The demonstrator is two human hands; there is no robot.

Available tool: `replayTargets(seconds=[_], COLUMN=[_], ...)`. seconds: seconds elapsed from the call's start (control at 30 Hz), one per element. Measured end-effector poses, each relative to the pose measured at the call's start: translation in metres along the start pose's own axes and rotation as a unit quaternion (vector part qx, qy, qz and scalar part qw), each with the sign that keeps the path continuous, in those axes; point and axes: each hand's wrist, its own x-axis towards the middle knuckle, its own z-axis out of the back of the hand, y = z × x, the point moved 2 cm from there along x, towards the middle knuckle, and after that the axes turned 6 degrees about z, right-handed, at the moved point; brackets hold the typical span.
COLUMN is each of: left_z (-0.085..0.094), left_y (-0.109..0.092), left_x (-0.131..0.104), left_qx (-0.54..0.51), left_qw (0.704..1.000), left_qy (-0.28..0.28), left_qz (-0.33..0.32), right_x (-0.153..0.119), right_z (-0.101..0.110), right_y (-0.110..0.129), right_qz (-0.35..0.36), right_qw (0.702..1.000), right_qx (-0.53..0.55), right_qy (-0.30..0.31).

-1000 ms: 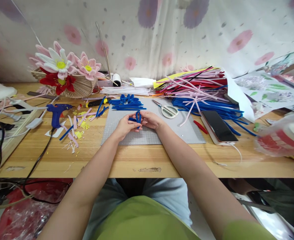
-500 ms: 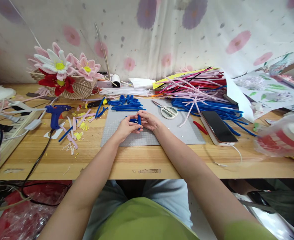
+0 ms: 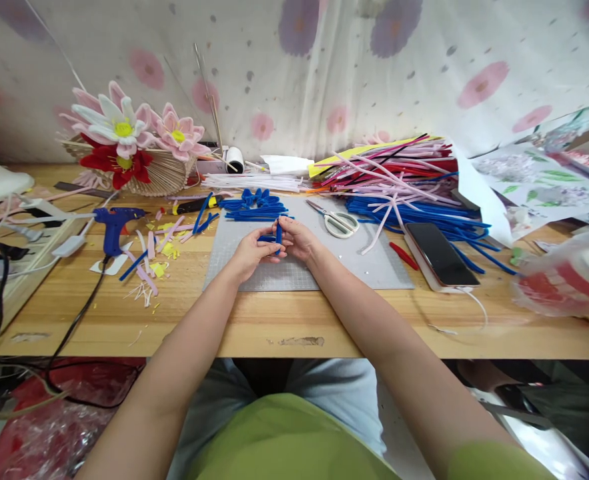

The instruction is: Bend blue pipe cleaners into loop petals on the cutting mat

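Both hands meet over the grey cutting mat (image 3: 304, 270). A bent blue pipe cleaner (image 3: 279, 232) is between them, partly covered by the fingers. My left hand (image 3: 252, 254) is closed on it from the left, thumb and fingers pinching. From the right, my right hand (image 3: 297, 239) pinches its upright part near the top. Just beyond the fingers, cut blue pipe cleaners (image 3: 255, 215) lie in a row, with a looped blue piece (image 3: 258, 199) behind them. Scissors with pale handles (image 3: 341, 224) rest on the mat to the right.
A blue glue gun (image 3: 113, 228) and coloured scraps (image 3: 159, 257) are at left, near fuzzy flowers (image 3: 119, 133) in a woven holder. Bundled pipe cleaners (image 3: 389, 167), a phone (image 3: 443, 254) and a bagged tub (image 3: 567, 273) are at right. The wooden table's front edge (image 3: 294, 350) is close.
The view has shifted slightly. Both hands stay together on the blue pipe cleaner, with only a small change in the fingers' position.
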Motion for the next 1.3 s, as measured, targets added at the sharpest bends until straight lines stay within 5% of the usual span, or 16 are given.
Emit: replayTargets(seconds=[0.33, 0.47, 0.53, 0.67, 0.77, 0.87, 0.97, 1.07, 1.3], left_z=[-0.001, 0.017, 0.033, 0.055, 0.053, 0.043, 0.040, 0.043, 0.049], left_y=[0.002, -0.006, -0.012, -0.018, -0.017, -0.014, -0.009, -0.006, -0.012], left_x=[0.000, 0.002, 0.003, 0.004, 0.002, 0.001, 0.004, 0.008, 0.006], left_qx=[0.006, 0.100, 0.192, 0.405, 0.472, 0.491, 0.493, 0.477, 0.454], left_qw=[0.999, 0.992, 0.966, 0.864, 0.827, 0.817, 0.815, 0.818, 0.796], left_qy=[0.017, -0.060, -0.138, -0.253, -0.250, -0.210, -0.195, -0.216, -0.296], left_qz=[0.028, -0.042, -0.102, -0.160, -0.179, -0.218, -0.235, -0.235, -0.271], right_x=[0.006, 0.007, 0.008, 0.010, 0.010, 0.010, 0.013, 0.014, 0.005], right_z=[0.010, 0.017, 0.027, 0.045, 0.049, 0.045, 0.041, 0.042, 0.037], right_y=[0.002, 0.007, 0.012, 0.019, 0.017, 0.012, 0.009, 0.011, 0.022], right_qz=[0.039, 0.068, 0.124, 0.228, 0.217, 0.191, 0.164, 0.155, 0.255], right_qw=[0.998, 0.985, 0.948, 0.799, 0.702, 0.656, 0.639, 0.652, 0.691], right_qx=[-0.014, -0.149, -0.282, -0.537, -0.662, -0.715, -0.737, -0.724, -0.638], right_qy=[-0.037, -0.052, -0.086, -0.144, -0.151, -0.150, -0.151, -0.166, -0.224])
